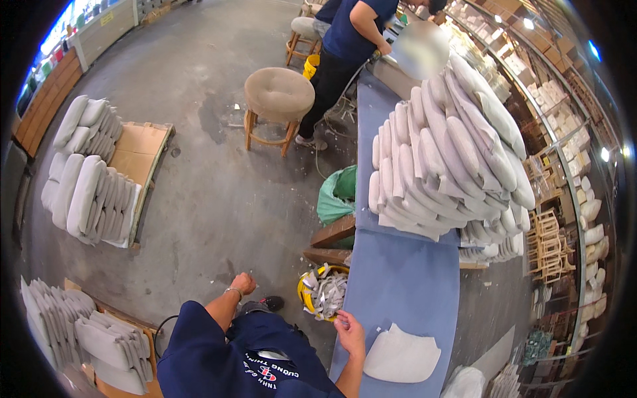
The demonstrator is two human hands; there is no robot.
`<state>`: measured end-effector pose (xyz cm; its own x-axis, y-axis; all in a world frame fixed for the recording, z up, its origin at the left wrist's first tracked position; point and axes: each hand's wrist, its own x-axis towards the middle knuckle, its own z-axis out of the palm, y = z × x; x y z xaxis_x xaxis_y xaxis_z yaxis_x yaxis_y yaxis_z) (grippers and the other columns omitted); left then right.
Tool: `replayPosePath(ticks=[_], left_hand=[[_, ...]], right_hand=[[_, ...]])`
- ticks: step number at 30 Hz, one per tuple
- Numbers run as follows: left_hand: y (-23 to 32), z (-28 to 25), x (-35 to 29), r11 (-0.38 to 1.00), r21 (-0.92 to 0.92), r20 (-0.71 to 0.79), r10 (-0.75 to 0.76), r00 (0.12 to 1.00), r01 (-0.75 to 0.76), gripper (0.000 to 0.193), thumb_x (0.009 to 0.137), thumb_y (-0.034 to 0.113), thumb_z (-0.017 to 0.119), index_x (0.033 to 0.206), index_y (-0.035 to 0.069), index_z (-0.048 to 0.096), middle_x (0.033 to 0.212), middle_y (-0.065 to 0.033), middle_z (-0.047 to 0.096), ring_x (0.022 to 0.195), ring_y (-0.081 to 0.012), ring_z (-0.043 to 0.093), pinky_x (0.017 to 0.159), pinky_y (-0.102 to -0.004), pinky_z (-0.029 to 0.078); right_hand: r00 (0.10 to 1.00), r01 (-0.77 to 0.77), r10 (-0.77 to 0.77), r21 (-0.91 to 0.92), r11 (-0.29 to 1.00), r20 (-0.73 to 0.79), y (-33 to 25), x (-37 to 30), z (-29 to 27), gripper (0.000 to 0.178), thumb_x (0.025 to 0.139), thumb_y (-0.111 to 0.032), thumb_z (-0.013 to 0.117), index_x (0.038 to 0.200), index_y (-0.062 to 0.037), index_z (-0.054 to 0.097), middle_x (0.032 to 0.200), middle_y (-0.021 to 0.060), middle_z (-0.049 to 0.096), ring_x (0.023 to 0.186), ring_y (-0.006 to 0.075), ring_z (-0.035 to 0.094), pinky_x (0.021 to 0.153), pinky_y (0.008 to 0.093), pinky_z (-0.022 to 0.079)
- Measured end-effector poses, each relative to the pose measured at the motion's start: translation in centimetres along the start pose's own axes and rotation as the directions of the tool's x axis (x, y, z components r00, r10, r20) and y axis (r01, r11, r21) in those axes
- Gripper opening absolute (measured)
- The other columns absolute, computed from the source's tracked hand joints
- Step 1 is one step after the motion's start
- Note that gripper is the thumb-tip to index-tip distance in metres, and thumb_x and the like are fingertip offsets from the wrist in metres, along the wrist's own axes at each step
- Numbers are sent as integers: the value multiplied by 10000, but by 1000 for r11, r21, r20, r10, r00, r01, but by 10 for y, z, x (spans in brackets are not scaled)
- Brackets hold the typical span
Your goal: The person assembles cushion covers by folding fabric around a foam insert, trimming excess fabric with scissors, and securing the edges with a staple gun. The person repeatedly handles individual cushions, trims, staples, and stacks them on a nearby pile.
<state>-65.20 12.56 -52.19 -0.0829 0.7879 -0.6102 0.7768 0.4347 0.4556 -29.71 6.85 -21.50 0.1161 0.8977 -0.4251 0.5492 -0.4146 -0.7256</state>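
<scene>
My right hand (pixel 350 331) is over the left edge of the blue-covered table (pixel 406 272), with its fingers slightly bent and apart. I see nothing held in it. Just beyond its fingertips stands a yellow bucket (pixel 306 293) heaped with pale fabric scraps (pixel 327 292). A light grey seat pad (pixel 402 355) lies flat on the table to the right of that hand. My left hand (pixel 244 283) is out in front of my body above the floor, its fingers curled into a loose fist. No object shows in it.
A tall stack of grey seat pads (pixel 438 152) fills the table's far part. A green sack (pixel 337 196) sits beside the table. Across the table's far end, a person (pixel 352 33) works near a round padded stool (pixel 279 96). Pallets of pads (pixel 89 199) stand at left.
</scene>
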Motion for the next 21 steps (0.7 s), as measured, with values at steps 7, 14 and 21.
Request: replayPosePath(ticks=[7, 14, 21], left_hand=[[-78, 14, 37, 993, -22, -83, -117, 990, 116, 326, 942, 330, 674, 1053, 39, 769, 972, -175, 773, 932, -313, 756, 845, -437, 597], [-78, 35, 49, 865, 499, 188, -48, 981, -53, 398, 950, 334, 614, 1209, 61, 745, 1245, -239, 706, 1183, -409, 682, 998, -454, 560], [140, 96, 24, 936, -339, 405, 53, 913, 96, 389, 878, 302, 712, 1200, 88, 755, 1059, -154, 778, 936, -364, 760, 884, -420, 608]], right_hand=[[996, -89, 88, -54, 995, -23, 7, -15, -1, 440, 991, -271, 706, 1389, -96, 640, 1229, 129, 747, 1041, 200, 731, 922, 352, 559], [983, -159, 163, 50, 986, -87, 12, -55, -5, 447, 987, -191, 701, 1399, -40, 618, 1236, 153, 739, 913, 148, 717, 852, 310, 564], [974, -196, 196, 13, 981, -115, 12, -62, -7, 438, 989, -187, 699, 1398, -48, 622, 1238, 156, 738, 906, 138, 713, 850, 301, 558]])
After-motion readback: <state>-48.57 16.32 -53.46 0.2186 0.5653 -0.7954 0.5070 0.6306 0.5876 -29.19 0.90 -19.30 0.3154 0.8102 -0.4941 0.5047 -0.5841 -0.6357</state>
